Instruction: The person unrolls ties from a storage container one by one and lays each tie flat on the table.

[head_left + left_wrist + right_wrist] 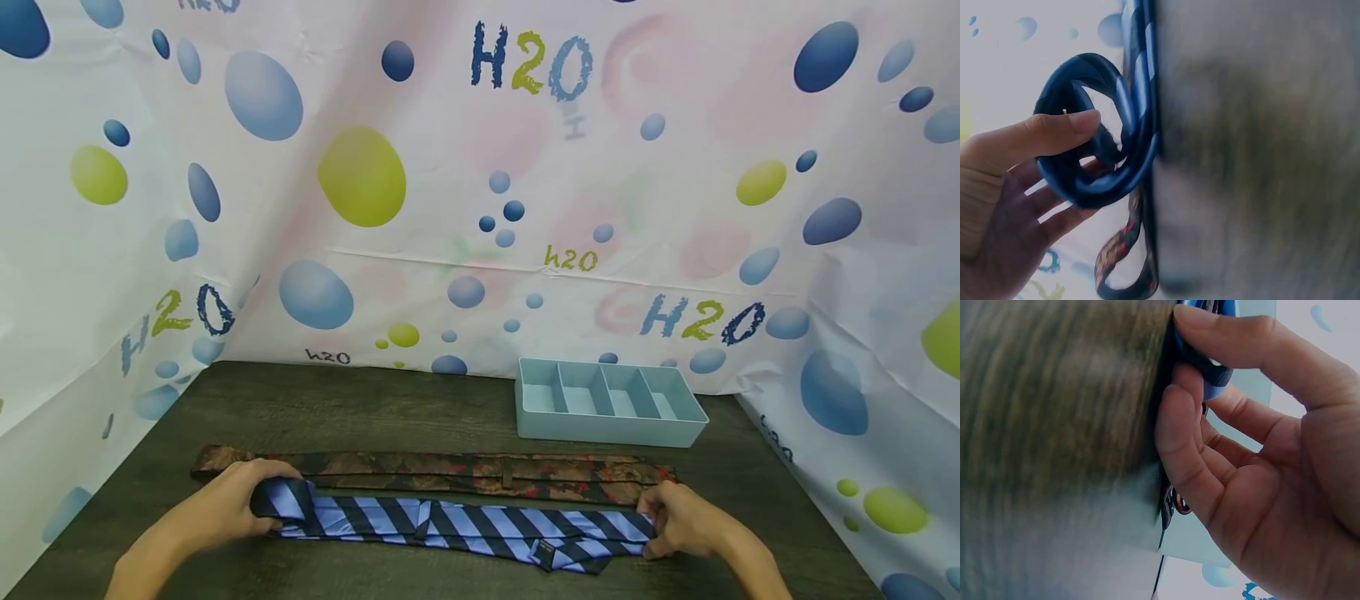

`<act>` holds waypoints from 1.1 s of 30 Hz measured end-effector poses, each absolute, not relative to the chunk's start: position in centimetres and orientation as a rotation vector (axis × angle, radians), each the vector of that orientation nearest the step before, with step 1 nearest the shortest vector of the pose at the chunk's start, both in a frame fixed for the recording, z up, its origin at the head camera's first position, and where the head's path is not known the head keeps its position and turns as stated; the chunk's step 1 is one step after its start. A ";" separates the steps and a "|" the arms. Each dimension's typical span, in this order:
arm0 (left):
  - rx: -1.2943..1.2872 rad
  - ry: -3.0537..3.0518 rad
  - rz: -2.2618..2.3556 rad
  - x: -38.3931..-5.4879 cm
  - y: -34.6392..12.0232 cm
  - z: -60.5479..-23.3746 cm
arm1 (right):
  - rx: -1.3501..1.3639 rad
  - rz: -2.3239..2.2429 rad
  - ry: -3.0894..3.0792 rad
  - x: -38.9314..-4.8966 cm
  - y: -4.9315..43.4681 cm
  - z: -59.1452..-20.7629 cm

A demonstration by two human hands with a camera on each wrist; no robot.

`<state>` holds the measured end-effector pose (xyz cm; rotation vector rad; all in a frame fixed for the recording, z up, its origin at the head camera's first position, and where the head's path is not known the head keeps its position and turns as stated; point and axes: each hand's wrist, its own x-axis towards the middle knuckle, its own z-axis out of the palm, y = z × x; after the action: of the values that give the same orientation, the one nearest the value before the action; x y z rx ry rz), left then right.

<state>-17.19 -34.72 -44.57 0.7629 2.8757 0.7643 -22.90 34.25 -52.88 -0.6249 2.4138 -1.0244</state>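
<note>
A blue-and-black striped necktie lies stretched sideways along the front of the table, folded in several layers. My left hand grips its left end, where the tie is curled into a loose roll. In the left wrist view the thumb presses on this roll from one side, with fingers behind it. At the tie's right end, my right hand pinches the folded edge between thumb and fingers, low against the tabletop. Just behind lies a brown floral necktie, also folded lengthwise and parallel to the striped one.
A pale blue tray with several compartments in a row stands at the back right of the dark wooden table. A white sheet printed with blue and green dots hangs behind and at both sides.
</note>
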 end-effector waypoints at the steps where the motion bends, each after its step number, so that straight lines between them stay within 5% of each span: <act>1: 0.729 2.880 0.745 -16.7 -34.5 -43.4 | -0.620 -1.025 2.411 -22.9 34.2 -52.9; 7: 0.669 2.989 0.723 -14.9 -36.3 -41.0 | -0.597 -1.028 2.394 -23.0 34.2 -52.8; 33: 0.577 3.027 0.703 -14.8 -39.3 -42.4 | -0.586 -1.061 2.385 -22.9 34.3 -53.0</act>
<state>-14.76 -39.29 -42.37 0.5770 3.0269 0.7031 -22.86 34.26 -52.98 -0.5861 2.3845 -1.0611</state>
